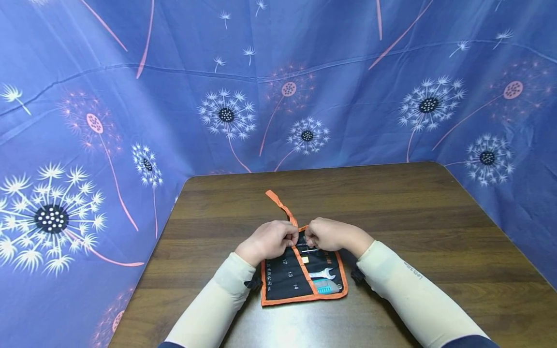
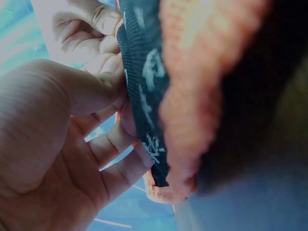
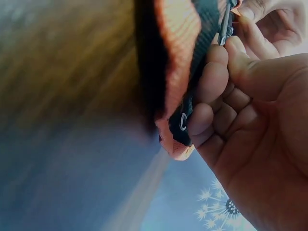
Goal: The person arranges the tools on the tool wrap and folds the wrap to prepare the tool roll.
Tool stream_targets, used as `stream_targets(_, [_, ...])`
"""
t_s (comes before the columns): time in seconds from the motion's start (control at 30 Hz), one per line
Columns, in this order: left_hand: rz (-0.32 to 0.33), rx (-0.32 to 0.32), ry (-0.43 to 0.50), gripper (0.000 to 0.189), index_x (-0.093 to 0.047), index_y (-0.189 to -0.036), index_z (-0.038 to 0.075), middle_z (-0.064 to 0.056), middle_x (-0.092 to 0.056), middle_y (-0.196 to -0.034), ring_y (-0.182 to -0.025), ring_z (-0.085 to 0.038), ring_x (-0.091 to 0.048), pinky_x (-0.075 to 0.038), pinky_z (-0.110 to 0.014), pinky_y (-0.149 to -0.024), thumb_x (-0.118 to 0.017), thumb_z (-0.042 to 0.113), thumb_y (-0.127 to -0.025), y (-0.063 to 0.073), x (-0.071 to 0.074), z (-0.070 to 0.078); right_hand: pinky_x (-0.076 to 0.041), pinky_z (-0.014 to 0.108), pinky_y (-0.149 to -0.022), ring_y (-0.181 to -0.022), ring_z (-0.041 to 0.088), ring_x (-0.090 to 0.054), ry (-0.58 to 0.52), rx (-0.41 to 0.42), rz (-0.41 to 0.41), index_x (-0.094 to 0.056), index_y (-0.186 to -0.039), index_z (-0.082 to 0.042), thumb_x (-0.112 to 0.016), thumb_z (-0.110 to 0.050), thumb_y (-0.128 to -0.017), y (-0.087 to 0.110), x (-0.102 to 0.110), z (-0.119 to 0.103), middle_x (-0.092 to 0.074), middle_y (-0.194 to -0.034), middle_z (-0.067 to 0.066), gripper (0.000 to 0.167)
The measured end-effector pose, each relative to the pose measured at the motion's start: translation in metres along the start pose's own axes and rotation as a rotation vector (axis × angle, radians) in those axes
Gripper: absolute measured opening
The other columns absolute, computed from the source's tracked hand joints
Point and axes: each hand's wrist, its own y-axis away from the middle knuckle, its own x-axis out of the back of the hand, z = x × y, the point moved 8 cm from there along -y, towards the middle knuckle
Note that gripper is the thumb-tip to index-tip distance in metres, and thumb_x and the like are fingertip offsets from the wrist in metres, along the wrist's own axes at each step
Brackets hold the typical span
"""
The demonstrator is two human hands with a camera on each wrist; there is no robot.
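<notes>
A black tool roll (image 1: 278, 285) with orange edging lies open on the table, its pocket numbers 12, 13 and 14 showing. My left hand (image 1: 271, 239) pinches the orange-edged pocket opening (image 1: 300, 261) near the far end of the roll. Opposite it, my right hand (image 1: 328, 234) has thumb and fingertips on a slim tool with a metal shaft (image 3: 224, 24), at that same pocket; its other end is hidden. Lower in the pockets sit an open-end wrench (image 1: 323, 274) and a teal-handled tool (image 1: 327, 286).
An orange strap (image 1: 280, 205) trails from the roll toward the back of the wooden table (image 1: 391, 203). Behind the table hangs a blue cloth (image 1: 348, 96) with dandelion prints. A small yellowish label (image 1: 305, 260) shows at the pocket edge.
</notes>
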Motion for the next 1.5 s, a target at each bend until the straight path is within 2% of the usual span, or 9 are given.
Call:
stream_targets(0.2, [-0.011, 0.008, 0.000, 0.023, -0.064, -0.086, 0.026, 0.015, -0.056, -0.089, -0.079, -0.007, -0.053, -0.045, -0.026, -0.071, -0.075, 0.009, -0.097, -0.001, 0.000, -0.001, -0.044, 0.027, -0.057, -0.052, 0.008, -0.050, -0.057, -0.014, 0.000, -0.069, -0.077, -0.011, -0.057, -0.003, -0.105, 0.004, 0.002, 0.002, -0.055, -0.062, -0.006, 0.032])
stream_targets(0.33, [-0.012, 0.005, -0.005, 0.022, -0.065, -0.087, 0.026, 0.015, -0.056, -0.089, -0.079, -0.006, -0.053, -0.045, -0.026, -0.072, -0.076, 0.010, -0.097, -0.001, 0.000, -0.001, -0.047, 0.029, -0.059, -0.055, 0.008, -0.055, -0.026, -0.006, 0.027, -0.072, -0.079, -0.015, -0.066, -0.011, -0.104, 0.007, 0.006, 0.003, -0.060, -0.065, -0.007, 0.026])
stream_targets(0.5, [-0.013, 0.000, 0.001, 0.020, -0.066, -0.089, 0.027, 0.015, -0.057, -0.089, -0.080, -0.006, -0.054, -0.047, -0.026, -0.072, -0.075, 0.011, -0.097, 0.000, 0.003, 0.000, -0.046, 0.030, -0.058, -0.058, 0.008, -0.054, 0.000, -0.020, 0.055, -0.071, -0.080, -0.020, -0.071, -0.017, -0.101, 0.011, 0.011, 0.009, -0.060, -0.068, -0.010, 0.021])
stream_targets(0.73, [-0.020, 0.016, 0.042, 0.013, -0.070, -0.095, 0.026, 0.015, -0.063, -0.092, -0.081, -0.005, -0.059, -0.050, -0.026, -0.072, -0.077, 0.015, -0.097, 0.001, 0.006, -0.004, -0.047, 0.030, -0.060, -0.062, 0.007, -0.054, 0.010, -0.013, 0.062, -0.073, -0.083, -0.021, -0.072, -0.010, -0.099, 0.018, 0.015, 0.012, -0.062, -0.072, -0.011, 0.019])
stream_targets(0.97, [-0.035, 0.076, 0.096, 0.014, -0.071, -0.090, 0.024, 0.014, -0.064, -0.083, -0.072, 0.000, -0.059, -0.051, -0.023, -0.067, -0.085, 0.024, -0.090, 0.003, 0.006, -0.013, -0.048, 0.030, -0.057, -0.061, 0.008, -0.056, -0.016, -0.003, 0.084, -0.073, -0.083, -0.019, -0.072, -0.007, -0.097, 0.020, 0.016, 0.015, -0.063, -0.072, -0.010, 0.018])
stream_targets(1.23, [-0.052, 0.098, 0.145, 0.013, -0.073, -0.087, 0.024, 0.014, -0.066, -0.081, -0.072, 0.000, -0.060, -0.052, -0.024, -0.069, -0.086, 0.022, -0.089, 0.002, 0.003, -0.020, -0.049, 0.030, -0.054, -0.057, 0.009, -0.058, -0.024, -0.030, 0.091, -0.071, -0.079, -0.019, -0.074, -0.010, -0.097, 0.022, 0.016, 0.020, -0.061, -0.069, -0.009, 0.021])
stream_targets(1.5, [-0.049, 0.121, 0.154, 0.011, -0.074, -0.086, 0.023, 0.010, -0.069, -0.083, -0.071, -0.001, -0.060, -0.052, -0.025, -0.069, -0.085, 0.020, -0.089, 0.002, 0.001, -0.023, -0.047, 0.029, -0.056, -0.057, 0.007, -0.055, 0.005, 0.004, 0.095, -0.071, -0.077, -0.018, -0.073, -0.009, -0.098, 0.020, 0.017, 0.017, -0.060, -0.068, -0.011, 0.023])
